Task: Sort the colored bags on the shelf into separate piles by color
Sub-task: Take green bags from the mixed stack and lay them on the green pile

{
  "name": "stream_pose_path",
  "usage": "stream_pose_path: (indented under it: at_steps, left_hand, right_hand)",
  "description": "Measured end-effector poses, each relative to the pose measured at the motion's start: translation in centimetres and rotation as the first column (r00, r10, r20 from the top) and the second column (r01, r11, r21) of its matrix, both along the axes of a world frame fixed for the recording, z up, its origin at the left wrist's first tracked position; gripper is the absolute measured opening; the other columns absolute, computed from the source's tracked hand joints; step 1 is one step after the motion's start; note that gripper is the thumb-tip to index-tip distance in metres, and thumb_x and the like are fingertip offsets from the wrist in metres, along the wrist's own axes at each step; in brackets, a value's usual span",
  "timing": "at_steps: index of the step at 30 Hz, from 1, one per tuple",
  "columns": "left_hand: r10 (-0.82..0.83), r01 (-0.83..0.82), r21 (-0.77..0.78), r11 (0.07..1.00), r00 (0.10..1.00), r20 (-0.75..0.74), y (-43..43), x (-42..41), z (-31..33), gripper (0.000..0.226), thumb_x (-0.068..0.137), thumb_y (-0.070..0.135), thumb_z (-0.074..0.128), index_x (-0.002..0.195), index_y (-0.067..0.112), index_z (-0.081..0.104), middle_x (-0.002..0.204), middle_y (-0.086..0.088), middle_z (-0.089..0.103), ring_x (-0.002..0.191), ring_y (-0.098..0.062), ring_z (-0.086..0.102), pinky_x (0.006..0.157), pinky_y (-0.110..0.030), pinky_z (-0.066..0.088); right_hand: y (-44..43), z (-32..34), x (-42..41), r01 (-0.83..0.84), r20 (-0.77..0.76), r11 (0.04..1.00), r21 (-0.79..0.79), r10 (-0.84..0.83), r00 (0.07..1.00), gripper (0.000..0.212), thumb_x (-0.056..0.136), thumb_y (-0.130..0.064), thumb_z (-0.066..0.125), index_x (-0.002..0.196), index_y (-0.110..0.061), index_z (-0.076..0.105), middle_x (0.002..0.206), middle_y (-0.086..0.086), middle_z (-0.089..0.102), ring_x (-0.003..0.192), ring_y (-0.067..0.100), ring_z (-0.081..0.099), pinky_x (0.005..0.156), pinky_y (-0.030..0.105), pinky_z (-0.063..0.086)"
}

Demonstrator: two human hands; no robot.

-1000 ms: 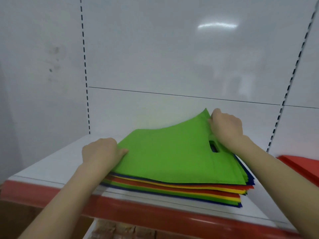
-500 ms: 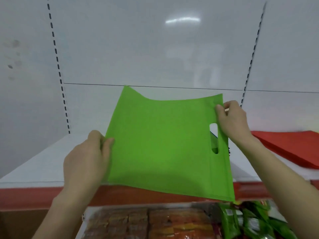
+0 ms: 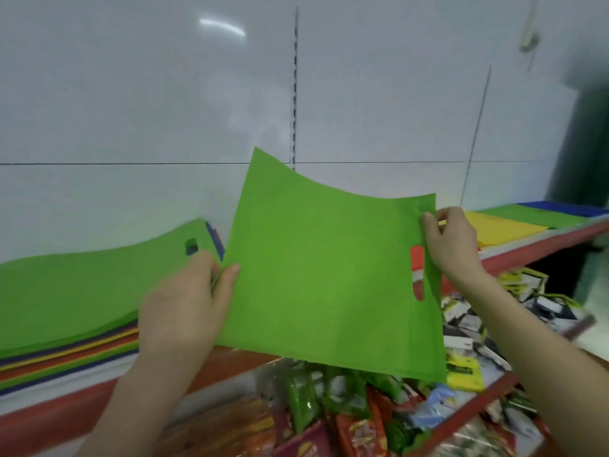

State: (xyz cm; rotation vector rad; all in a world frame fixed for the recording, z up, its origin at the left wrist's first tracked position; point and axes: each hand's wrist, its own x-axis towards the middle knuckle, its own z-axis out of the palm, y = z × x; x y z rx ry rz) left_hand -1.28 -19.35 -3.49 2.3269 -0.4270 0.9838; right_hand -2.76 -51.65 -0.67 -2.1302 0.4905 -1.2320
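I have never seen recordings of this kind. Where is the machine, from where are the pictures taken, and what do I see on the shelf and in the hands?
There is no machine here: a person works with two bare hands. Every picture comes from one wide-angle camera worn on the person's head. It looks forward and down, so you see the arms from the person's own side. The left hand grips the left edge of a green bag. The right hand pinches the bag's upper right edge, beside the handle hole. The bag is held in the air in front of the shelf. On the shelf at the left lies a mixed stack, green on top, with other colours showing at its edge. Farther right lie a yellow pile, a green pile and a blue pile. Below are snack packets.
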Motion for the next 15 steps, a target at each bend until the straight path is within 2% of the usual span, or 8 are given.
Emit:
stream_pose_path:
  at_steps: [4, 8, 12, 15]
  left_hand:
    - [-0.095, 0.095, -0.022, 0.995, 0.995, 0.004, -9.8, -0.2, -0.6, 0.031, 0.089, 0.039, 0.054, 0.073, 0.014, 0.043, 0.066, -0.020, 0.061, 0.072, -0.041, 0.060, 0.058, -0.036, 0.034]
    - [-0.150, 0.150, -0.004, 0.989, 0.987, -0.065, -19.0, -0.7, -1.1, 0.033, 0.092, 0.045, 0.044, 0.080, 0.014, 0.044, 0.062, -0.004, 0.049, 0.073, -0.033, 0.056, 0.060, -0.033, 0.031]
    - [-0.272, 0.273, 0.005, 0.962, 0.961, -0.046, -27.7, -1.1, -1.6, 0.032, 0.091, 0.042, 0.047, 0.077, 0.013, 0.042, 0.054, 0.000, 0.041, 0.070, -0.036, 0.059, 0.057, -0.033, 0.032]
    - [-0.331, 0.332, 0.008, 0.943, 0.942, -0.051, -32.9, -1.2, -1.9, 0.032, 0.091, 0.039, 0.050, 0.075, 0.013, 0.040, 0.056, -0.006, 0.049, 0.071, -0.038, 0.060, 0.057, -0.034, 0.030]
  right_hand:
    - [-9.5, -0.3, -3.5, 0.117, -0.038, 0.993, -0.009, -0.117, 0.992, 0.033, 0.098, -0.025, 0.045, 0.113, 0.005, 0.050, 0.101, 0.024, 0.059, 0.086, 0.032, 0.053, 0.072, 0.036, 0.037]
    - [-18.0, -0.3, -7.1, 0.213, -0.088, 0.977, -0.018, -0.214, 0.973, 0.034, 0.098, -0.026, 0.044, 0.114, 0.005, 0.049, 0.098, 0.021, 0.058, 0.085, 0.029, 0.050, 0.070, 0.033, 0.032]
    - [-25.8, -0.6, -9.9, 0.301, -0.112, 0.954, -0.009, -0.300, 0.947, 0.031, 0.098, -0.026, 0.044, 0.110, 0.001, 0.050, 0.097, 0.018, 0.060, 0.082, 0.030, 0.053, 0.068, 0.033, 0.035]
    - [-29.9, -1.4, -11.4, 0.343, -0.120, 0.939, 0.012, -0.339, 0.933, 0.030, 0.098, -0.027, 0.044, 0.109, 0.000, 0.049, 0.106, 0.023, 0.061, 0.096, 0.037, 0.057, 0.078, 0.040, 0.043]
